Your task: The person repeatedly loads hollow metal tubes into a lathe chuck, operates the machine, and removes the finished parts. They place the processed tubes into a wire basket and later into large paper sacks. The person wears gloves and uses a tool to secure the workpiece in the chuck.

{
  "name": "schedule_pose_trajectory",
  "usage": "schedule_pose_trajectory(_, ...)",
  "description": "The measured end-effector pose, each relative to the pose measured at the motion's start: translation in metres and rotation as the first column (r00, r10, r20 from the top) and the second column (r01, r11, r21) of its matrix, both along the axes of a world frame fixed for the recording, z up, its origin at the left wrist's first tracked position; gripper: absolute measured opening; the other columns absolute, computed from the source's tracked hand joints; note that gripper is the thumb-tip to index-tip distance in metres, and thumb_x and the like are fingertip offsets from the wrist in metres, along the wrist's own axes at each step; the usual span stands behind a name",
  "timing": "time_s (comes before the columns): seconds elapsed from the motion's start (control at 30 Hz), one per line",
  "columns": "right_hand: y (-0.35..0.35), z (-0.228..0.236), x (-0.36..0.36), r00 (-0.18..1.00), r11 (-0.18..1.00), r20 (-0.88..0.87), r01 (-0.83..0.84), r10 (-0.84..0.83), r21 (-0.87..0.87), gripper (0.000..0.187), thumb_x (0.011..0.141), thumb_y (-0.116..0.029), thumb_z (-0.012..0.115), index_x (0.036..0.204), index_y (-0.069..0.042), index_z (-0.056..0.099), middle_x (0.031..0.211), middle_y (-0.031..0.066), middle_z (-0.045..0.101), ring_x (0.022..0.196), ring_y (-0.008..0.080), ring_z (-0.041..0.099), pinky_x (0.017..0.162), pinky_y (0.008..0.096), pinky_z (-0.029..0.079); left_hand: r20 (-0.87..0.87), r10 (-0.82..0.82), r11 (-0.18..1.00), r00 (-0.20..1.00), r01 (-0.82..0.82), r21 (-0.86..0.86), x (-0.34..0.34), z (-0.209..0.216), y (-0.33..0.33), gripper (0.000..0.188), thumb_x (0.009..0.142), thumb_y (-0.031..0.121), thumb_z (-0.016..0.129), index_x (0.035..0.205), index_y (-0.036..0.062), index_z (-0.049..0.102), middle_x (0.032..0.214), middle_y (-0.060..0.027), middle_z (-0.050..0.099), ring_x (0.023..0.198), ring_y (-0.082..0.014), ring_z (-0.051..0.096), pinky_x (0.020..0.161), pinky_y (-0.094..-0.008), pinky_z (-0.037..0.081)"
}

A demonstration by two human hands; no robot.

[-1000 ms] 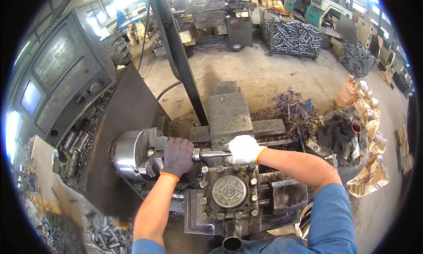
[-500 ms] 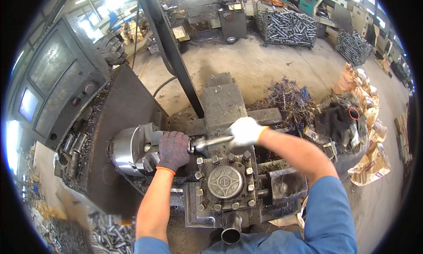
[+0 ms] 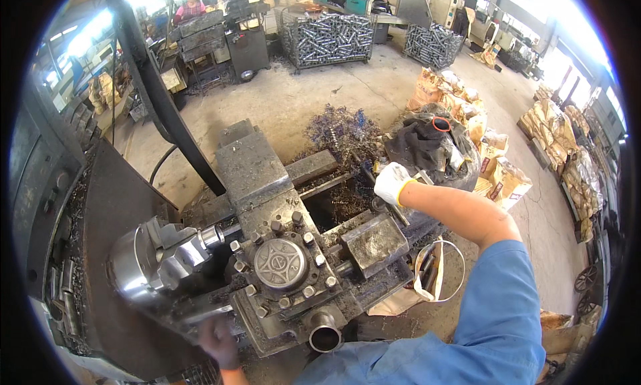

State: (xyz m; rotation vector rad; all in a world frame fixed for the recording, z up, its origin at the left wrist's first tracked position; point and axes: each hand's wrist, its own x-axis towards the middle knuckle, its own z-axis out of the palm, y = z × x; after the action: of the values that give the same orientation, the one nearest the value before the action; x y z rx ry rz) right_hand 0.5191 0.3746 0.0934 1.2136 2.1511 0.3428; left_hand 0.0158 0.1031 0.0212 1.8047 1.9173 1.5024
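Note:
A short, shiny metal tube (image 3: 212,237) sits in the jaws of the lathe chuck (image 3: 137,261). Right of it stands the square tool post (image 3: 280,263), ringed with bolts. My right hand (image 3: 392,183), in a white glove, is closed around a metal handle (image 3: 402,215) at the lathe's right end; its fingers partly hide the grip. My left hand (image 3: 219,341), in a dark glove, is low at the lathe's near side, below the chuck. Motion smears its fingers, and what it touches cannot be made out.
A dark upright post (image 3: 157,98) rises behind the lathe. Metal shavings (image 3: 340,135) are heaped beyond it. Dark cloth (image 3: 424,145) and paper sacks (image 3: 504,178) lie at right, with a white bucket (image 3: 437,295) nearer. Wire bins of metal parts (image 3: 327,41) stand far back; a person (image 3: 191,8) is at far left.
My left hand has left the chuck and dropped toward the near side. My right hand has moved right from the bar by the tool post to the handle. The view has swung right.

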Motion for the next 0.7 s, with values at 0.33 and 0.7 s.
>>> schedule_pose_trajectory(0.33, 0.038, 0.029, -0.144, 0.948, 0.968, -0.304, -0.155, 0.090, -0.199, 0.028, 0.079, -0.017, 0.073, 0.102, -0.004, 0.082, 0.100, 0.0241, 0.078, 0.093, 0.0416, 0.077, 0.080, 0.0502, 0.061, 0.796, 0.605, 0.713, 0.008, -0.450, -0.537, -0.111, -0.111, -0.119, 0.042, 0.105, 0.031, 0.063, 0.127, -0.0048, 0.069, 0.118, -0.0135, 0.071, 0.107, -0.0243, 0.067, 0.096, -0.0387, 0.054)
schedule_pose_trajectory(0.7, 0.088, 0.027, -0.196, 0.731, 0.977, -0.663, -0.213, 0.163, 0.005, 0.032, 0.087, -0.030, 0.066, 0.110, -0.012, 0.079, 0.107, 0.0206, 0.077, 0.100, 0.0399, 0.074, 0.088, 0.0503, 0.059, 0.252, 0.879, 0.476, 0.404, -0.736, -0.482, -0.078, -0.050, -0.119, 0.049, 0.102, 0.025, 0.068, 0.141, -0.0053, 0.062, 0.140, -0.0181, 0.066, 0.127, -0.0288, 0.063, 0.113, -0.0405, 0.047)
